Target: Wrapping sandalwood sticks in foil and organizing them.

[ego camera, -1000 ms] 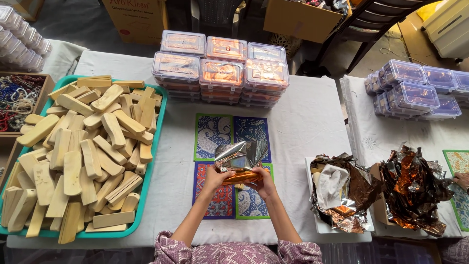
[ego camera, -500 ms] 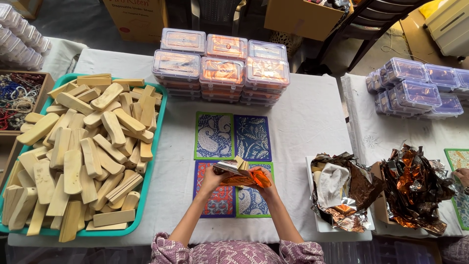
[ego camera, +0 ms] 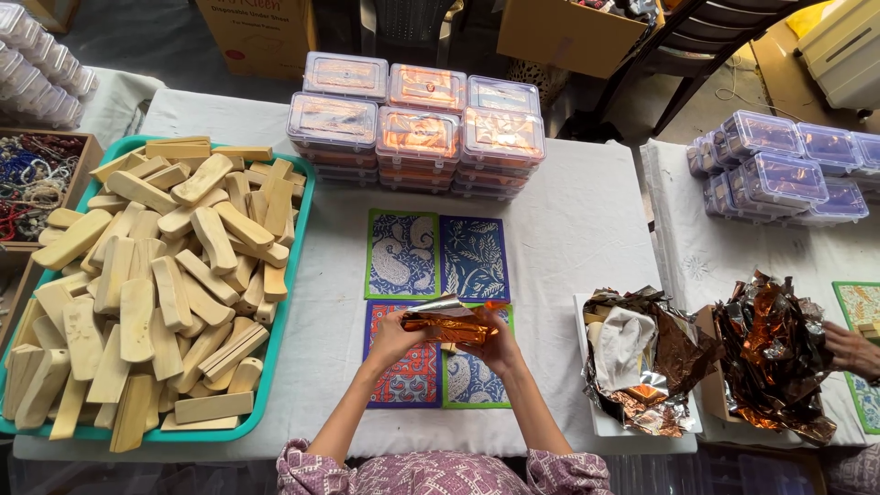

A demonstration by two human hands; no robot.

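I see foil-wrapped block [ego camera: 447, 324] pinched between left hand [ego camera: 394, 337] and right hand [ego camera: 496, 346], above patterned cards [ego camera: 438, 307]. Judge it light, rigid core, crinkly slippery foil; grip ends.

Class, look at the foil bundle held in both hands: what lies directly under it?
Under the foil bundle lie four patterned cards on the white cloth. Left hand and right hand grip it. Its contents are covered by foil.
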